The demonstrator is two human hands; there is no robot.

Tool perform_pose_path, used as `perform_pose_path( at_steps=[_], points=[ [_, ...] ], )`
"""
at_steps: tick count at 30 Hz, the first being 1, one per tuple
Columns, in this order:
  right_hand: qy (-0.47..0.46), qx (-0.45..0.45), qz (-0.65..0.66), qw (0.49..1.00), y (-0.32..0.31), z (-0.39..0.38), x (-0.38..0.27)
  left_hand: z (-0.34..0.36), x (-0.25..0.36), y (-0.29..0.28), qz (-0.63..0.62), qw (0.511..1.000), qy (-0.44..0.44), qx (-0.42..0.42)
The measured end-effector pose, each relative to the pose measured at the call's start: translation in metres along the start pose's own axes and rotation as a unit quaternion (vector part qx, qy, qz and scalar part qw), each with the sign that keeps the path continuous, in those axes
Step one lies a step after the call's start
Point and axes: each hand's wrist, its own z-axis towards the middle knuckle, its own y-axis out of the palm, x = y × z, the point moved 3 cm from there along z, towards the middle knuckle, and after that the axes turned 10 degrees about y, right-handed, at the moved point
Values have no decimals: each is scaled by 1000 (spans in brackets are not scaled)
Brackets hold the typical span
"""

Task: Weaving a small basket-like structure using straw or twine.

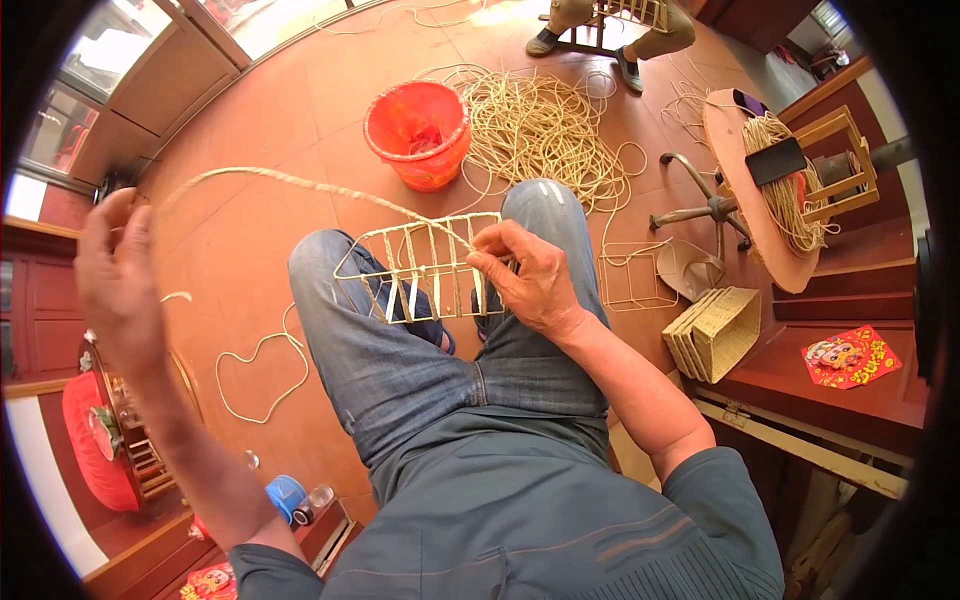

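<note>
A small rectangular frame [400, 285], partly wound with pale twisted cord, rests across my thighs over the gap between my knees. My right hand [533, 277] is closed at its right end, thumb and fingertips pinching where the cord meets the bars. From there the cord [330, 187] arcs up and over to the left. My left hand [118, 250] is raised at the far left, slightly blurred, its fingers apart. The cord runs close beside those fingers and passes out of sight behind the hand. More of it lies in a loop [262, 418] on the floor.
Ahead stands a red bucket [418, 130], next to a big heap of cord [545, 130]. To the right are a bare frame [635, 275], stacked woven baskets [715, 335] and a round stool [750, 220] bearing a phone [775, 162] and cord. Another person's legs [660, 40] show at the top.
</note>
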Motion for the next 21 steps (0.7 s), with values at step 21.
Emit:
perform_pose_path(
  at_steps=[21],
  points=[
    [-84,-93,-139,982,-7,2,-10,-190,181,153,-319,938,10,-132]
  ],
)
